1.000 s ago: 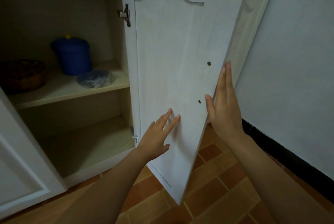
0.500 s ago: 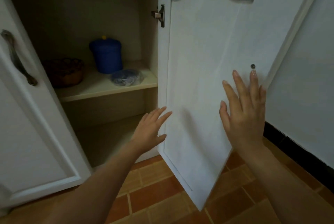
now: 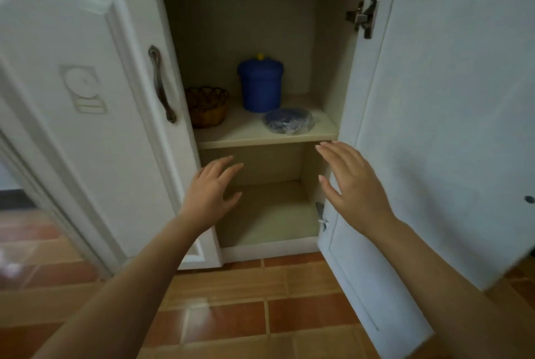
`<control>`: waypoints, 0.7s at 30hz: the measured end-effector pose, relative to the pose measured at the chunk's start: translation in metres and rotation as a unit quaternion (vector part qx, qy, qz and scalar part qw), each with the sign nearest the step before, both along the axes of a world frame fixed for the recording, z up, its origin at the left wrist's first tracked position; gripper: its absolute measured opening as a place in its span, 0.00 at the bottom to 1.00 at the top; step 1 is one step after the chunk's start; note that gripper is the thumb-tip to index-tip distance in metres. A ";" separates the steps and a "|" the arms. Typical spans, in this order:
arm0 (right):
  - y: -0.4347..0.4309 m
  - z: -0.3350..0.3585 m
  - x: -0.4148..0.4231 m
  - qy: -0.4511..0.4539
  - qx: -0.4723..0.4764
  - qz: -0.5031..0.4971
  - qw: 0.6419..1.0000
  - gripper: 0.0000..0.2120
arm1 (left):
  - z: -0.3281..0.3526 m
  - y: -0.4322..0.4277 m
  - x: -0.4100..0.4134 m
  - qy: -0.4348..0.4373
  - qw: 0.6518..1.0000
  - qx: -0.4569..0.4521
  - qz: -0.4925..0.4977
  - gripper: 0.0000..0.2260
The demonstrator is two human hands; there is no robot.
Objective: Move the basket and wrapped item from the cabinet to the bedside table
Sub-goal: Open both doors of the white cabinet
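Observation:
A brown woven basket (image 3: pixel 207 107) stands at the left of the cabinet's middle shelf (image 3: pixel 254 134), partly hidden by the left door. A dark blue item wrapped in clear plastic (image 3: pixel 288 121) lies near the shelf's front right. My left hand (image 3: pixel 212 190) hovers below the shelf with fingers spread and holds nothing. My right hand (image 3: pixel 351 182) is raised in front of the cabinet's right edge, fingers straight, also empty. Both hands are below and in front of the basket and wrapped item.
A blue lidded container (image 3: pixel 260 85) stands behind the wrapped item. The right door (image 3: pixel 448 127) is swung wide open; the left door (image 3: pixel 86 98) with its dark handle (image 3: pixel 162 83) is open too. A lower compartment (image 3: pixel 269 214) sits below, and a tiled floor (image 3: pixel 260 315) lies underneath.
The view has swung right to face the cabinet opening. My right hand has come off the right door's edge, and both hands have moved in front of the opening.

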State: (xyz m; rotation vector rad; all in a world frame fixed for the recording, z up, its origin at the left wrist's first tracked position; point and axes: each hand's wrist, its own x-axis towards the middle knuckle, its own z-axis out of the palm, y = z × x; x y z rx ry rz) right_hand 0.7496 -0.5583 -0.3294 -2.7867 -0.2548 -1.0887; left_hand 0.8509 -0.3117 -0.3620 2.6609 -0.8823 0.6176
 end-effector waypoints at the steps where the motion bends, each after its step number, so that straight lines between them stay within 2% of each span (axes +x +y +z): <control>1: 0.005 -0.003 0.007 0.018 0.007 0.015 1.000 0.22 | 0.000 0.011 0.002 0.000 1.000 0.000 0.014 0.26; 6: 0.026 -0.016 0.034 0.078 0.035 0.064 0.994 0.22 | -0.003 0.052 0.008 -0.001 0.996 0.010 0.084 0.27; 12: 0.056 -0.016 0.064 0.107 0.044 0.090 0.989 0.23 | 0.004 0.083 0.023 -0.024 0.991 0.005 0.132 0.25; 17: 0.091 -0.008 0.098 0.132 0.028 0.110 0.985 0.24 | 0.019 0.106 0.054 -0.007 0.979 -0.075 0.189 0.23; 21: 0.120 -0.008 0.125 0.160 0.047 0.130 0.977 0.26 | 0.044 0.106 0.080 -0.019 0.975 -0.146 0.168 0.22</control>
